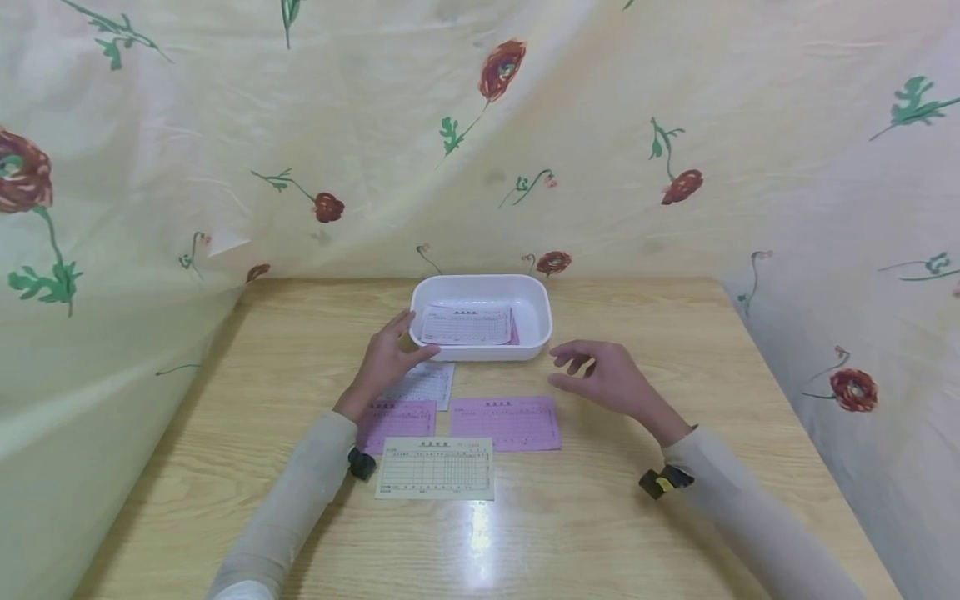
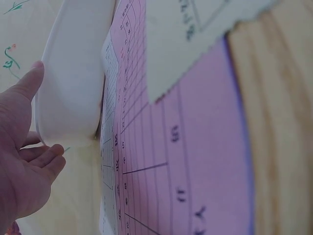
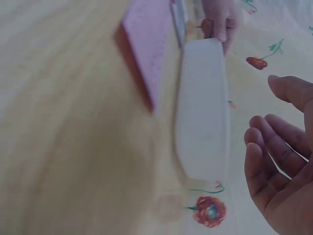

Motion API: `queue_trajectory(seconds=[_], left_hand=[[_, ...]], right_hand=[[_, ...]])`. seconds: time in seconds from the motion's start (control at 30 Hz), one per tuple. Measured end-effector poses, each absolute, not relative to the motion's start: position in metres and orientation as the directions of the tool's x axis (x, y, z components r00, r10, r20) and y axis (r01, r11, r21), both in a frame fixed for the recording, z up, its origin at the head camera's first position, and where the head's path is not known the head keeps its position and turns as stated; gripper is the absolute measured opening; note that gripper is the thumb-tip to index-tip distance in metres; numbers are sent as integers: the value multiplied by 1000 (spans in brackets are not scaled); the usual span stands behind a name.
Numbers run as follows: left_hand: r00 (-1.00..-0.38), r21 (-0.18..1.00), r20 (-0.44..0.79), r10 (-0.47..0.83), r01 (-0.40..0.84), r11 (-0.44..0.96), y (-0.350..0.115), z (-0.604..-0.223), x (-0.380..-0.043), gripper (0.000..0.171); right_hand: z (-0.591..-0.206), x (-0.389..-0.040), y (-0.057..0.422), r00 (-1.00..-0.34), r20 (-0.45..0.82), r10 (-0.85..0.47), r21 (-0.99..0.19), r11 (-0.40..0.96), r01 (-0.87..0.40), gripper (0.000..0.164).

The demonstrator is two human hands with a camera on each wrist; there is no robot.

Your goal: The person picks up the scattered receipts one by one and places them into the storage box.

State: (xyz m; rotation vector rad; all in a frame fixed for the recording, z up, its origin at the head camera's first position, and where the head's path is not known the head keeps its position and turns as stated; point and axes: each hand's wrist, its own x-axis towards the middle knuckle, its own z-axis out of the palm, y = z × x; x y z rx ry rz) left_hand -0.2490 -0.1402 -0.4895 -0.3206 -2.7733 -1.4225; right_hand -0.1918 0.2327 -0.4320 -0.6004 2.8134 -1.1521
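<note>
A white plastic basin (image 1: 534, 321) stands near the back of the table. Inside it lies a white printed slip (image 1: 467, 327) with a pink edge peeking out from under it. My left hand (image 1: 384, 360) grips the basin's left front corner, thumb at the front rim and fingers along the end wall. In the left wrist view the thumb (image 2: 30, 82) meets the rim. My right hand (image 1: 603, 377) hovers just off the basin's right end, fingers loosely bent and holding nothing. The right wrist view shows a gap between that hand (image 3: 288, 152) and the basin.
In front of the basin lie a white slip (image 1: 423, 385), a left pink slip (image 1: 397, 427) partly covered by the forearm side, a right pink slip (image 1: 506, 423) and a pale yellow slip (image 1: 435, 471) that overlaps the pink ones. Flowered cloth (image 1: 375, 125) hangs around the wooden table (image 1: 600, 517).
</note>
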Motion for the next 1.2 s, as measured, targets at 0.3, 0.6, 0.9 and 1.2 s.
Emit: queue_trajectory(seconds=[0.3,0.6,0.9,1.2], left_hand=[[-980,815,94,176,177,551,-142,-490,-250,93],[-980,817,97,173,177,549,-142,-493,-251,92],[-980,815,95,172,176,552,-142,-493,-251,93],[-980,811,96,176,180,556,-142,-494,-252,92]], right_hand=[[-454,-181,240,-929,-25,-368,-696,674,-248,47],[-465,-177,238,-918,-113,-380,-674,708,-210,50],[-476,-180,238,-907,-129,-401,-667,712,-219,49],[-481,-180,233,-907,-182,-379,-667,726,-170,50]])
